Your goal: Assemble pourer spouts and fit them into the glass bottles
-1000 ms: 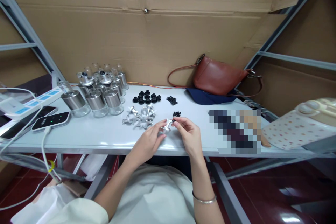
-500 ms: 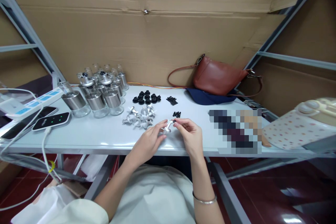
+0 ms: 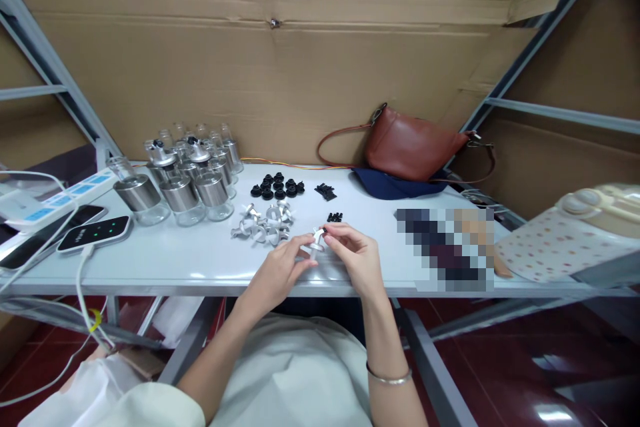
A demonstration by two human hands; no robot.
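Note:
Between the fingers of my left hand (image 3: 278,270) is a silver-white pourer spout (image 3: 317,238), held above the front of the table. The fingers of my right hand (image 3: 357,257) pinch a small black cap (image 3: 325,230) at the spout's upper end; whether it is seated there I cannot tell. Just beyond lies a little group of black caps (image 3: 335,217). A pile of similar pourer spouts (image 3: 263,225) lies to the left of my hands. Behind that pile several black stoppers (image 3: 277,188) are gathered, with thin black pieces (image 3: 325,192) to their right.
Glass bottles with steel bands (image 3: 180,195) crowd the left, two topped with pourers. Nearby are a power strip (image 3: 75,193), a phone (image 3: 45,240) and a cabled device (image 3: 94,234). A brown bag (image 3: 410,147) rests on dark blue cloth (image 3: 395,185). A spotted container (image 3: 545,250) stands right.
The spout has tilted more upright between my hands. My right fingers have shifted slightly left and closer over its tip. The whole view has drifted a little.

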